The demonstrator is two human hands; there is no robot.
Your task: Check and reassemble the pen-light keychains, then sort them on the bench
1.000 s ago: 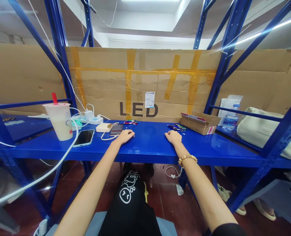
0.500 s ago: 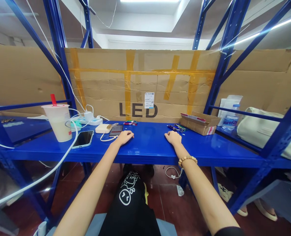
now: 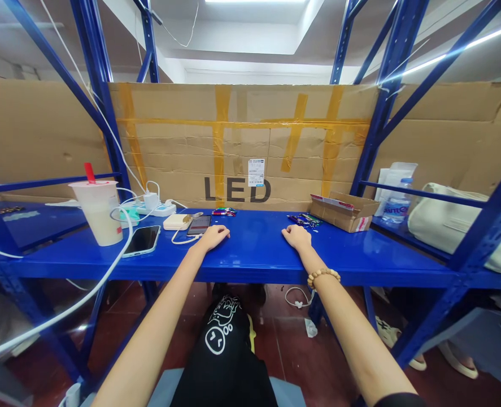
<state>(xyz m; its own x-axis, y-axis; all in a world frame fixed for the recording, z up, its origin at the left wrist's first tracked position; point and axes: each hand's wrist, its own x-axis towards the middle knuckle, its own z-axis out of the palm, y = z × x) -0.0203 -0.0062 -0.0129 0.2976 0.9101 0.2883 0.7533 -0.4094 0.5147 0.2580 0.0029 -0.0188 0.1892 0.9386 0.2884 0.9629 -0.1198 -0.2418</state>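
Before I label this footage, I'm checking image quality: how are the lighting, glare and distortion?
Head view: bright ceiling light at the top edge; streaky flare around the light tube, upper right; faint sheen on the blue table; wide-angle stretch toward the edges; left hand and right hand fairly sharp.

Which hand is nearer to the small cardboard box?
The right hand. It is on the blue table, left of the small cardboard box and slightly nearer the person; the left hand is farther left, beside a phone.
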